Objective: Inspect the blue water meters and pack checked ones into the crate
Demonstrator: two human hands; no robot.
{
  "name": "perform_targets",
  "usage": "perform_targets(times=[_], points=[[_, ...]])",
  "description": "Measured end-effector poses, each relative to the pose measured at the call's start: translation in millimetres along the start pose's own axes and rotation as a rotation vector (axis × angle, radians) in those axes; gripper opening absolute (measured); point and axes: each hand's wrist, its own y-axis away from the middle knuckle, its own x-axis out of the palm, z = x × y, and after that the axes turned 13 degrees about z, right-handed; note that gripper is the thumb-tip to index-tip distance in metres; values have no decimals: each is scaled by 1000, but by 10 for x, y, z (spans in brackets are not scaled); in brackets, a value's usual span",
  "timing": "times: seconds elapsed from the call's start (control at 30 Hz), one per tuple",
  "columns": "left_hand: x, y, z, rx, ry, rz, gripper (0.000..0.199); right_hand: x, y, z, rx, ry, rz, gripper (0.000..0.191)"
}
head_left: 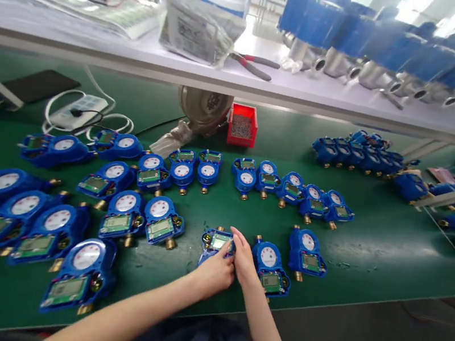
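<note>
The open blue water meter [206,253] lies under the bent fingers of the left hand [214,275], which should press only lightly, while the right hand [244,261], fingers nearly straight and together, should steady its side; any grip I cannot tell.

Red bin [242,125] behind meters [246,178], under shelf [209,69].

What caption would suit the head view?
Both hands at an open blue meter on a green bench, similar meters around it.
</note>
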Motion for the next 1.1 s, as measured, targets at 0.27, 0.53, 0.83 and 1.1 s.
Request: perform_targets(times=[0.27, 0.53, 0.83, 1.1], points=[[-292, 1228, -399, -261, 401, -216, 25, 45, 61, 44, 150, -39, 135, 59], [-429, 3013, 226, -857, 592, -523, 26, 64, -34, 34, 255, 62, 118, 64], [286, 4583, 903, -1568, 1278, -1382, 41, 106, -91, -20, 288, 92, 88, 61], [781, 4691, 1466, -1650, 1343, -1254, 45, 265, 12, 61, 210, 52, 71, 57]])
